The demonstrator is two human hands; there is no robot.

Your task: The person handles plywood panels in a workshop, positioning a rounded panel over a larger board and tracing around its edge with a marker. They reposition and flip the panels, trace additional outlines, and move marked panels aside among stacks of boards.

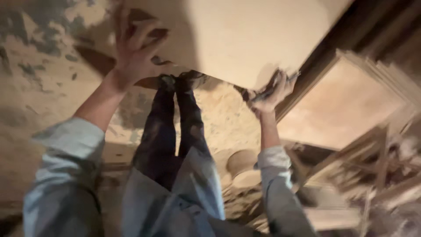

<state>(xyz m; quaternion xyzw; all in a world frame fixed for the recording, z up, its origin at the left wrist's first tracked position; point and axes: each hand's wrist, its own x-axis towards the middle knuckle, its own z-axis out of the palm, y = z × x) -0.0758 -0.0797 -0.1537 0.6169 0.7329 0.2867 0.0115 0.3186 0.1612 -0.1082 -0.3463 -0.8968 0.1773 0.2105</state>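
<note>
A large pale flat board [245, 39] fills the top middle of the head view, tilted and held off the ground. My left hand [133, 48] grips its left edge with fingers spread over the surface. At the board's lower right corner my right hand [272, 93] is closed on the edge and also holds a thin dark pencil-like tool. My dark trouser legs [171, 127] and feet show below the board, between my arms. Both sleeves are light blue.
The ground [39, 79] is dusty and patchy, strewn with sawdust. A stack of flat wooden boards [342, 105] lies at the right, with loose timber strips [372, 166] and offcuts beside it. A round pale object [243, 164] sits by my right forearm.
</note>
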